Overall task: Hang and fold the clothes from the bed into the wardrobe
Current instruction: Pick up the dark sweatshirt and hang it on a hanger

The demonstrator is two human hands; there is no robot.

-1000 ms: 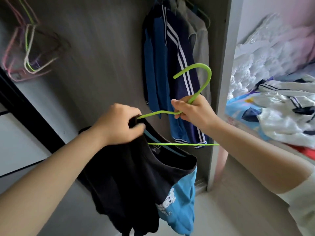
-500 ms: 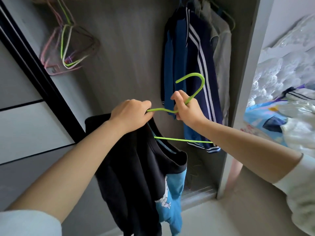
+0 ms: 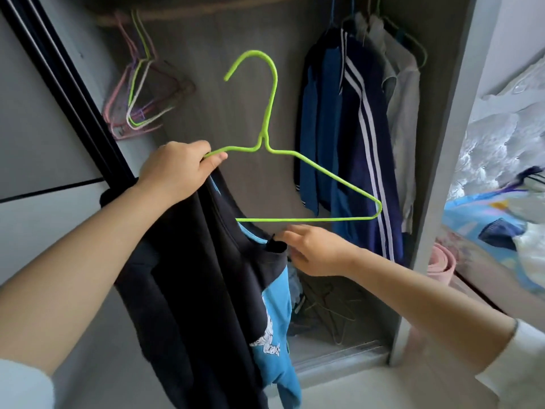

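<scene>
While the wardrobe (image 3: pixel 236 69) stands open, the black and blue shirt (image 3: pixel 206 290) hangs below the left hand (image 3: pixel 177 169), which grips its shoulder together with one arm of the green hanger (image 3: pixel 295 178). The right hand (image 3: pixel 315 249), lower down, pinches the shirt's collar just under the hanger's bottom bar.

A home bedroom: open wardrobe (image 3: pixel 188 69) with hung clothes (image 3: pixel 359 137), bed (image 3: pixel 501 172) alongside.
</scene>
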